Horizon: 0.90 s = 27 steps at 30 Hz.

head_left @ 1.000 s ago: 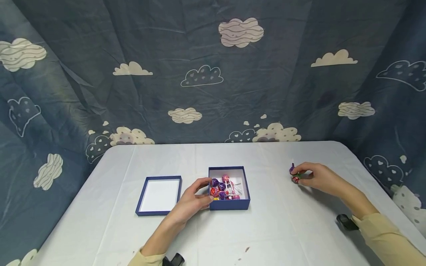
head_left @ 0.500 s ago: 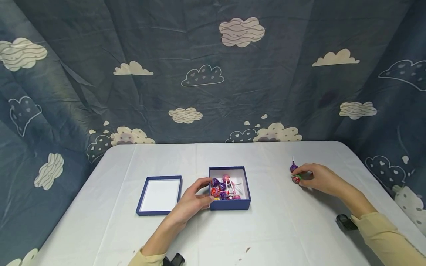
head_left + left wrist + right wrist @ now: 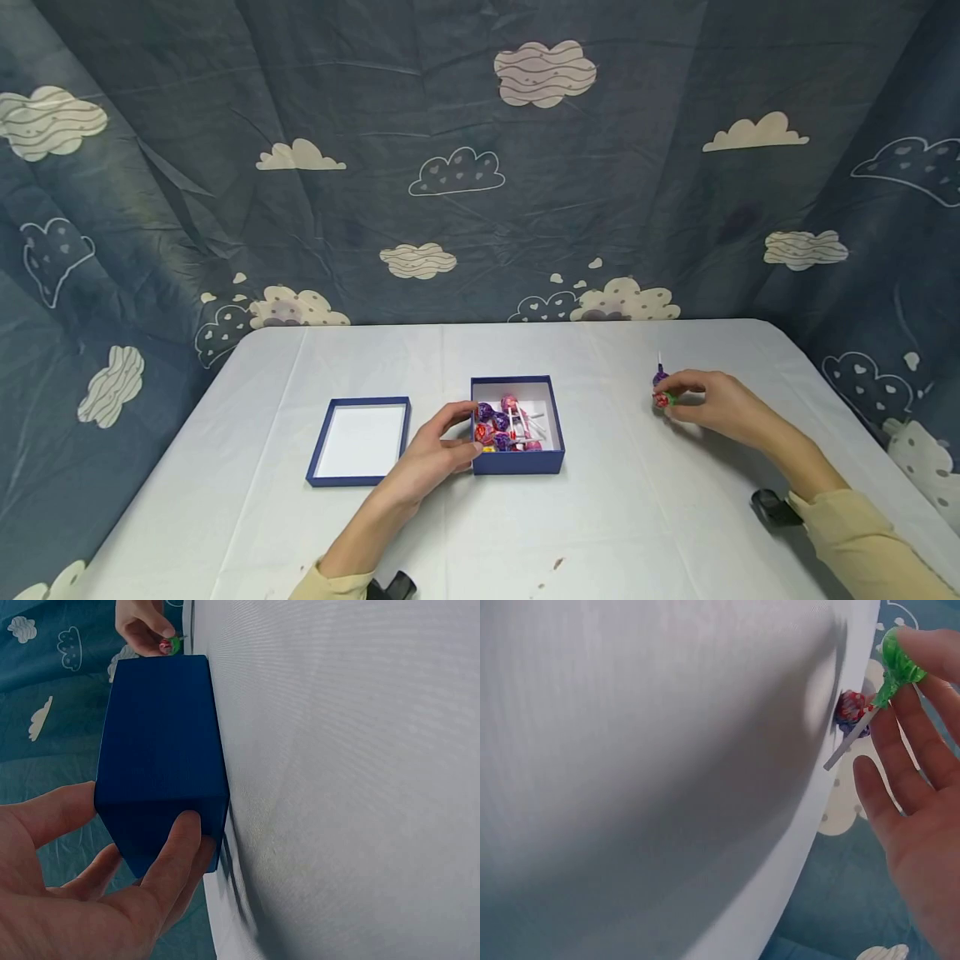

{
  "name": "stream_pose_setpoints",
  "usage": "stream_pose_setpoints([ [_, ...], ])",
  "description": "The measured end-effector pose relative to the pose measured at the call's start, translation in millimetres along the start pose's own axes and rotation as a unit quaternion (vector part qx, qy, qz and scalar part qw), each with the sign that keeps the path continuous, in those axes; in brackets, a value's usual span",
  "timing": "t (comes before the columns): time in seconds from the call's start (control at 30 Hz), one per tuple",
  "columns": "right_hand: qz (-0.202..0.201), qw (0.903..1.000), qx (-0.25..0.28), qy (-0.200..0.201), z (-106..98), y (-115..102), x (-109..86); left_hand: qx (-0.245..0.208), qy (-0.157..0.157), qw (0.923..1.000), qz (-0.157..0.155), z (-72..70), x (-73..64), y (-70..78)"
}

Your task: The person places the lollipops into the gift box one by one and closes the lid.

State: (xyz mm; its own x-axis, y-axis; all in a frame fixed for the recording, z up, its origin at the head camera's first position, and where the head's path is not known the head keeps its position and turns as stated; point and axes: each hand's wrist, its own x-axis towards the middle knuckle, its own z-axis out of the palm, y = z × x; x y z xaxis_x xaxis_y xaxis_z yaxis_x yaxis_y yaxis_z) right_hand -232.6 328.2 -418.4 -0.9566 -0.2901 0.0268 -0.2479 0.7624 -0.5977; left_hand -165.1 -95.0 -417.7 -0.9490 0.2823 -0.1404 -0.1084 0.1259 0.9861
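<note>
My left hand (image 3: 431, 458) holds the left side of an open blue box (image 3: 517, 463), fingertips at its rim and side wall. Inside lie several wrapped lollipops (image 3: 500, 421), purple, red and pink, some with white sticks showing. At the right of the table, my right hand (image 3: 720, 406) pinches a green-wrapped lollipop (image 3: 902, 664) between thumb and fingers, its white stick pointing down and left in the right wrist view. Just beyond it is a red-wrapped lollipop (image 3: 851, 709), and a purple lollipop (image 3: 660, 377) with its stick pointing away from me.
Left of the box lies its blue-edged lid (image 3: 360, 442), white inside facing up. A white cloth covers the table (image 3: 600, 517). Behind it hangs a dark blue curtain (image 3: 337, 225) with cloud prints. Small brown marks (image 3: 558, 563) show near the front.
My right hand has shifted slightly, and the red lollipop by its fingertips now sits a little further left and away, closer to the purple one. My left hand and the box stay put.
</note>
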Motion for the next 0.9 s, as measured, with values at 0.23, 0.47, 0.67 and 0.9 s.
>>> stream_pose_setpoints([
  [0.23, -0.03, 0.9993, 0.015, 0.014, 3, -8, -4.2, 0.003, 0.002, 1.0, 0.001, 0.4, -1.2, 1.8],
  [0.47, -0.048, 0.998, 0.026, 0.03, 6, -20, -8.1, 0.005, 0.002, 1.0, 0.0, 0.7, -1.1, 2.1],
  [0.67, -0.066, 0.9963, 0.038, 0.041, 11, -30, -8.0, 0.009, 0.004, 0.9999, 0.001, 0.6, -0.5, 1.4],
  [0.9, -0.071, 0.9956, 0.036, 0.049, 17, -42, -9.4, 0.009, 0.002, 1.0, 0.0, -0.1, 0.3, 0.4],
])
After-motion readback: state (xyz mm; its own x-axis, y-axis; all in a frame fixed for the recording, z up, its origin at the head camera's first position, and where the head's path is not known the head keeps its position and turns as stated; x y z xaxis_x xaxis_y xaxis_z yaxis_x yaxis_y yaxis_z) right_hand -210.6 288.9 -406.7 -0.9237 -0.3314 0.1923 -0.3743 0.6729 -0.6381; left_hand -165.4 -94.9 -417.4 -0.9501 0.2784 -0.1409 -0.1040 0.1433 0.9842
